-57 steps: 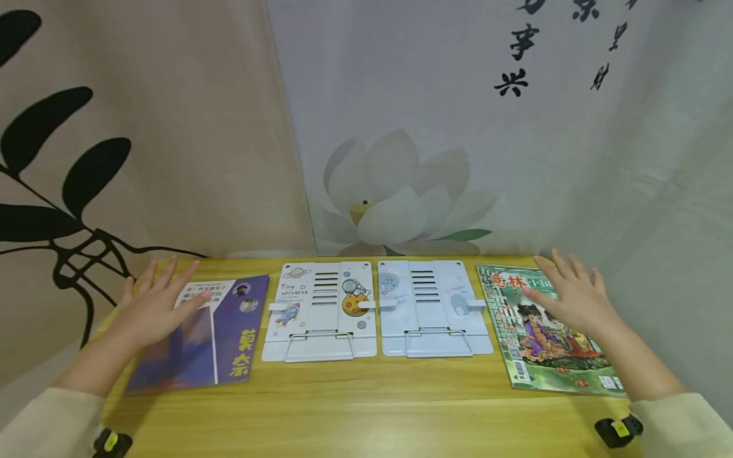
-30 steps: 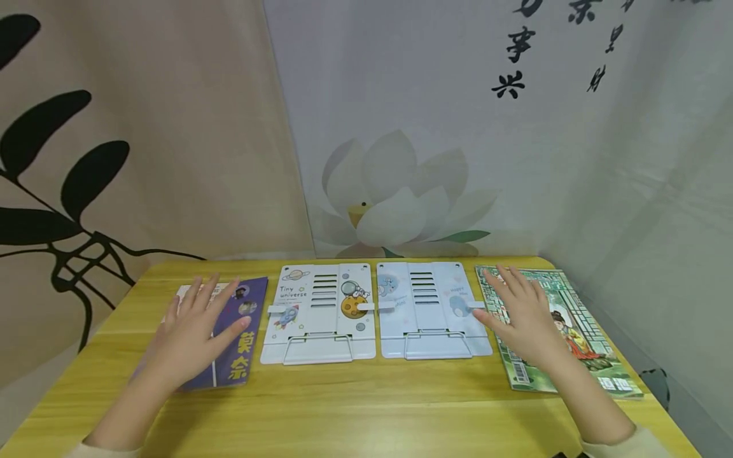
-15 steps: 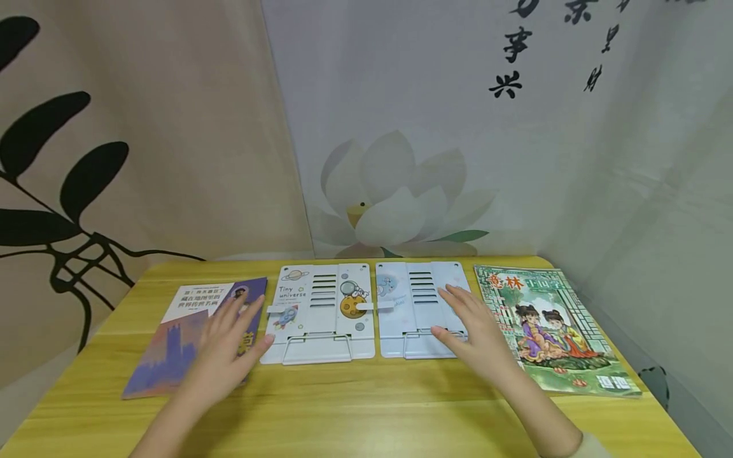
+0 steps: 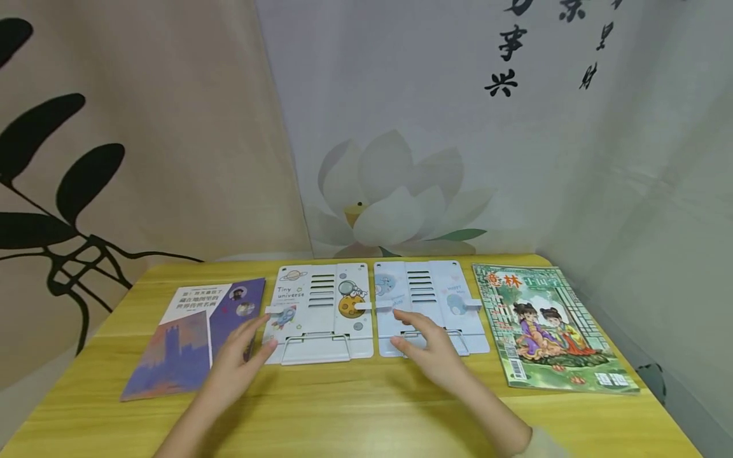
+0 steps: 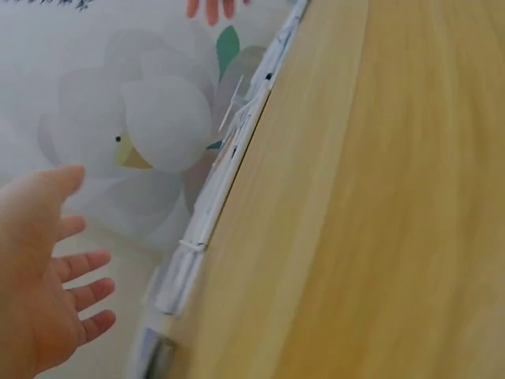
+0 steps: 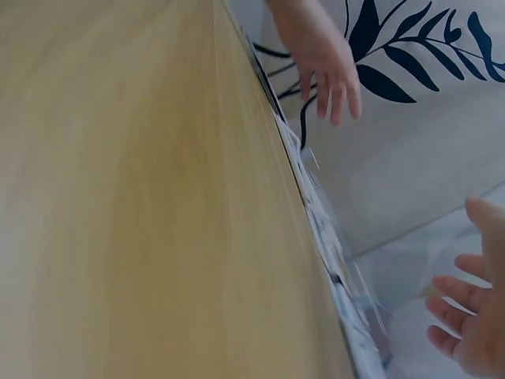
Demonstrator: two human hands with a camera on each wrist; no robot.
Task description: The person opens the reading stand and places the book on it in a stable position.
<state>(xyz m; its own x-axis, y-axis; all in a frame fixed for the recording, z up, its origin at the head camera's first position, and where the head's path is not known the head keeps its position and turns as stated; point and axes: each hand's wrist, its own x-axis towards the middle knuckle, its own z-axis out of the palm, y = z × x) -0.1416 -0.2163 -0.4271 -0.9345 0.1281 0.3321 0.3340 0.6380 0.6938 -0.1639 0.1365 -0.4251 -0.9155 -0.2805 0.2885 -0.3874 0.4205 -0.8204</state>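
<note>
Rocket-print stand (image 4: 318, 318) and pale-blue stand (image 4: 431, 304) lay flat on the table (image 4: 343, 410), their inner tabs (image 4: 364, 306) touching or nearly so. My left hand (image 4: 237, 359) and right hand (image 4: 429, 353) hovered nearby, fingers loosely spread, empty. Lifting one stand hastily, I judged, could snag tabs and drag both.

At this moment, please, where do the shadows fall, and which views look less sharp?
Head view: soft shadows lie near the bare left hand and bare right hand on the yellow wooden table; the red title on the green illustrated magazine reads clearly; left wrist view: softer, tilted, the thin white stands edge-on; right wrist view: likewise softer and tilted.
</note>
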